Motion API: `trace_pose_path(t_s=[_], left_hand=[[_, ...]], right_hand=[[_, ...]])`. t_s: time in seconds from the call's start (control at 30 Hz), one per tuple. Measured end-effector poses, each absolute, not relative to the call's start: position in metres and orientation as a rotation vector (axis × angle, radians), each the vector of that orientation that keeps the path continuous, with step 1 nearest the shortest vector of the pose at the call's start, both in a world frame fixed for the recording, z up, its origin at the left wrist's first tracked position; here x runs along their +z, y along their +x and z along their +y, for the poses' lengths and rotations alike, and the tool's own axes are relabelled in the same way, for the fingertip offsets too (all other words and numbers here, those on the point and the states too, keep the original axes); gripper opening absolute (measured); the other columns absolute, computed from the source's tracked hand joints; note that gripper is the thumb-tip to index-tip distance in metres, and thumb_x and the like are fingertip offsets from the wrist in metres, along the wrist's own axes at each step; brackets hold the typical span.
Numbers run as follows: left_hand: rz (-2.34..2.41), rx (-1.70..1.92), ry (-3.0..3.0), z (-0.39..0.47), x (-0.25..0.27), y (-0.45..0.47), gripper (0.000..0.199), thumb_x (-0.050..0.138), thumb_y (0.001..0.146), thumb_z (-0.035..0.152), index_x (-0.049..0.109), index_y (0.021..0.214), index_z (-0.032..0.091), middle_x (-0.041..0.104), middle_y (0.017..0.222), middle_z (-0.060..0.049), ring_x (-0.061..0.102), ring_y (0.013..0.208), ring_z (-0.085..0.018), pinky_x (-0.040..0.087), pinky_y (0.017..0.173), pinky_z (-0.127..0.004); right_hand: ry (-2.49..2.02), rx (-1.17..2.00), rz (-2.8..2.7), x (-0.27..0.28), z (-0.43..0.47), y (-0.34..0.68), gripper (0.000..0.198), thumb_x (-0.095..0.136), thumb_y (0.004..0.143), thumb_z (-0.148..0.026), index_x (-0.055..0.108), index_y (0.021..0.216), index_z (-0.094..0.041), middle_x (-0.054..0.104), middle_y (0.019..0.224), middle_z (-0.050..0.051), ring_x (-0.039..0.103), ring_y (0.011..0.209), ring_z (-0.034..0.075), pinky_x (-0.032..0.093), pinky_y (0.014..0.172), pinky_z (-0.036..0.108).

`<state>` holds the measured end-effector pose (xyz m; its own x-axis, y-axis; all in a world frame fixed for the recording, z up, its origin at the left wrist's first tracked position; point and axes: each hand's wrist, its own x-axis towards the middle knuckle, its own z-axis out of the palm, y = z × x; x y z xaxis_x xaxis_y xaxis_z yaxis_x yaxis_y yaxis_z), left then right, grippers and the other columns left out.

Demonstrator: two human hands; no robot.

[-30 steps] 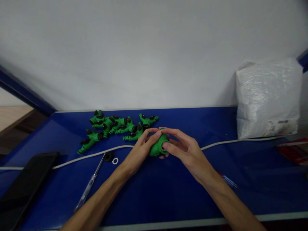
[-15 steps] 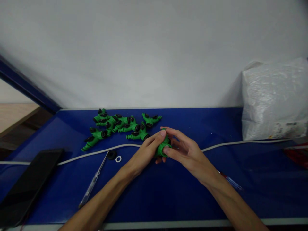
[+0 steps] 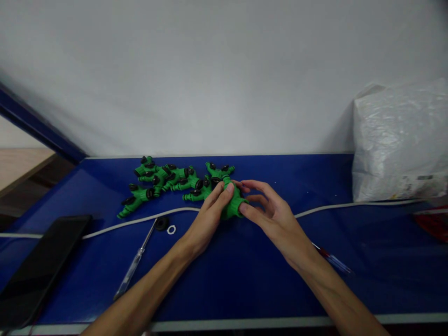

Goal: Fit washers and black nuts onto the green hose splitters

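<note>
The blue bench (image 3: 224,280) carried it all; a cluster of loose green fittings (image 3: 179,173) lay toward the back; the left hand (image 3: 208,212) was closed around one branched fitting (image 3: 234,207), held just in front of the cluster, while the right hand (image 3: 275,214) was loosely spread, its thumb against the open mouth; good handling seemed to call for a firm left grip, the mouth kept facing the thumb, and even pressure without tilting; a black ring (image 3: 162,227), then a smaller white ring (image 3: 168,229), sat apart to the left.
</note>
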<state>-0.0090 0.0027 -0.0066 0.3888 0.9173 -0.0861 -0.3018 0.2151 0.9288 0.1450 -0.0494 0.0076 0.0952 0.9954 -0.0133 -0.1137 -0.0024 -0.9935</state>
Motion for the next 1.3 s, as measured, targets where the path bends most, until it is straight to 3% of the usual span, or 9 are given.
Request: trace_pose_path(t_s=[0.1,0.2,0.4,1.03,1.3], left_hand=[[0.766,0.989,0.989,0.0028,-0.0053,-0.0086,0.043,0.072,0.090,0.054,0.073,0.118,0.021,0.070,0.130,-0.009,0.060,0.124,-0.027,0.050,0.095,-0.031],[0.684,1.010,0.997,0.0023,-0.0020,-0.0075,0.036,0.068,0.094,0.052,0.071,0.117,0.024,0.070,0.133,-0.005,0.061,0.125,-0.026,0.052,0.092,-0.030],[0.620,0.998,0.970,0.0026,-0.0016,-0.0075,0.031,0.066,0.097,0.048,0.071,0.116,0.024,0.071,0.133,-0.007,0.064,0.122,-0.025,0.051,0.100,-0.034],[0.603,0.991,0.992,0.0011,-0.0063,-0.0068,0.038,0.070,0.093,0.051,0.070,0.120,0.024,0.073,0.126,-0.009,0.068,0.114,-0.026,0.055,0.086,-0.031],[0.611,0.982,0.963,0.0017,-0.0037,-0.0060,0.039,0.071,0.093,0.050,0.069,0.123,0.024,0.074,0.124,-0.008,0.070,0.106,-0.023,0.054,0.077,-0.027]], right_hand=[[-1.188,1.205,-1.066,0.0067,-0.0492,0.1455,0.052,0.084,0.079,-0.042,0.065,0.125,-0.028,0.062,0.124,0.005,0.064,0.088,0.014,0.055,0.075,0.028],[-1.132,1.314,-1.056,0.0063,-0.0495,0.1447,0.052,0.082,0.082,-0.043,0.064,0.129,-0.027,0.067,0.112,0.004,0.068,0.082,0.015,0.055,0.072,0.029],[-1.039,1.416,-1.024,0.0073,-0.0483,0.1436,0.044,0.081,0.085,-0.038,0.068,0.125,-0.026,0.074,0.109,0.005,0.073,0.089,0.018,0.059,0.086,0.036],[-1.062,1.375,-1.014,0.0084,-0.0496,0.1429,0.035,0.087,0.078,-0.043,0.073,0.104,-0.024,0.074,0.103,0.003,0.071,0.082,0.017,0.059,0.084,0.035],[-1.007,1.387,-1.003,0.0086,-0.0492,0.1408,0.026,0.081,0.086,-0.040,0.074,0.106,-0.024,0.073,0.108,0.003,0.072,0.084,0.016,0.060,0.085,0.033]])
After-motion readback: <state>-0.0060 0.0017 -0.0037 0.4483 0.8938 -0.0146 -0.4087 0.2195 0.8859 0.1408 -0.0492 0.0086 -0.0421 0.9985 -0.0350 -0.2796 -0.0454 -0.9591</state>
